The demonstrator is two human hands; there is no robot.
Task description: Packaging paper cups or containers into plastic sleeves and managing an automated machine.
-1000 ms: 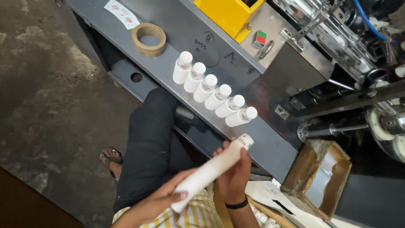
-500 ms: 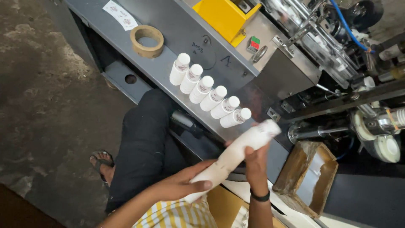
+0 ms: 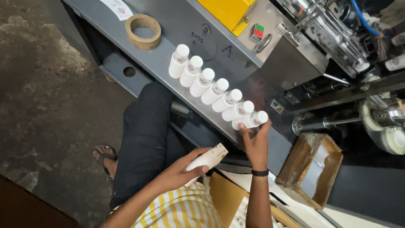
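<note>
The right hand (image 3: 255, 141) grips the last white paper cup stack (image 3: 249, 120) on the smooth grey desk (image 3: 168, 25); the left hand (image 3: 179, 171) holds a shorter stack (image 3: 207, 158).

Matt paper cup stacks (image 3: 215, 90) on smooth grey metal shelf (image 3: 160, 63).

The person wears a yellow-and-white striped shirt (image 3: 185, 209), dark trousers (image 3: 145, 135), a sandal (image 3: 103, 154) and a black wristband (image 3: 260, 172) just below the bare right hand (image 3: 255, 143), sleeves ending well above both wrists.

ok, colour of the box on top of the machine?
Yellow box, seen in the head view.
</note>
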